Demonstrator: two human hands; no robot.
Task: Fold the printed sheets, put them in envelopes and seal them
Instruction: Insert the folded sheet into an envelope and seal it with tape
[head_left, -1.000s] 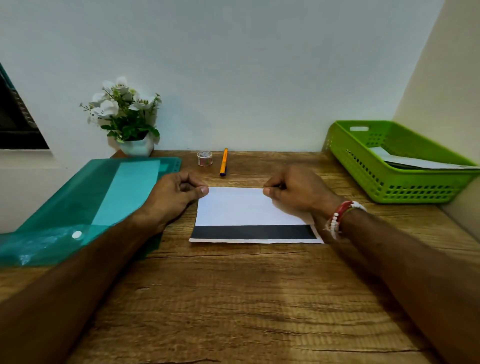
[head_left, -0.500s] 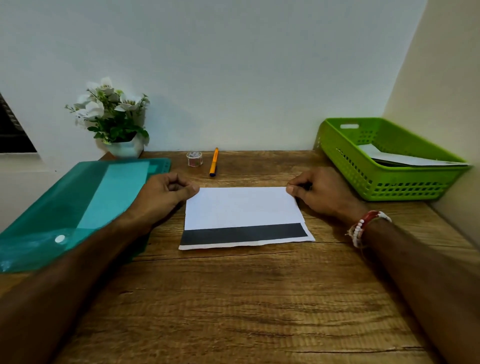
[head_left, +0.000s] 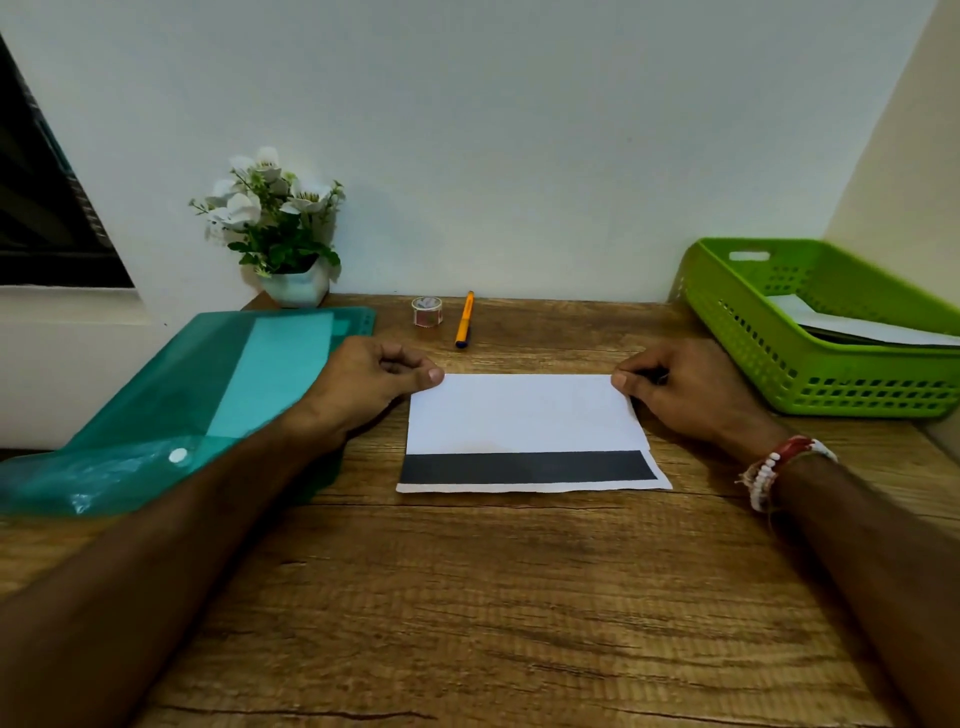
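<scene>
A folded white printed sheet (head_left: 524, 415) lies flat on the wooden table (head_left: 493, 597). A black printed band shows along its near edge. My left hand (head_left: 371, 382) pinches the sheet's far left corner, with its fingers curled and the thumb tip on the paper. At the far right corner, my right hand (head_left: 685, 389) pinches the fold between thumb and curled fingers. A beaded bracelet is on my right wrist.
A teal plastic folder (head_left: 182, 395) lies at the left, partly under my left forearm. A green basket (head_left: 727, 312) holding white paper (head_left: 857, 327) stands at the right. A tape roll (head_left: 427, 310), an orange pen (head_left: 465, 319) and a potted plant (head_left: 280, 228) sit by the back wall.
My right hand has slid right along the far fold, from near the middle to the right corner. The left hand has stayed at the left corner.
</scene>
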